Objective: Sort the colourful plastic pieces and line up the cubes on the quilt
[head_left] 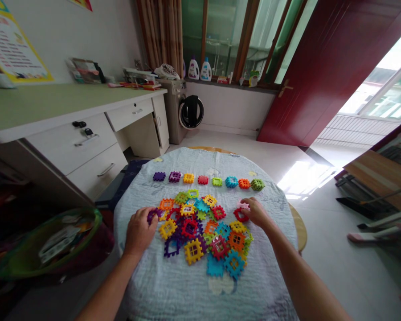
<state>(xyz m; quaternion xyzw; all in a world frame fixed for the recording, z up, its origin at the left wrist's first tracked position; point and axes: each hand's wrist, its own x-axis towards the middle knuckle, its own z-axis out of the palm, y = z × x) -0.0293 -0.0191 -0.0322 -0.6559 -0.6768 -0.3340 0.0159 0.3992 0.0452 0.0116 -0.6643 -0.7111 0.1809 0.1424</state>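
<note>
Purple toothed piece (153,216) appears pinched between thumb and fingers of the left hand (138,229), at the heap's left edge. Right hand (256,210): fingers curled at a pink piece (243,205), red frame (241,219) just below; firmness of grip cannot be told from where I stand. Heap of mixed pieces (210,228) lies between the hands, spreading toward the person. Beyond both, eight coloured items form a row (203,179), long axis left to right; right hand is nearer its green end (258,184). Pale cloth (267,267) underneath.
</note>
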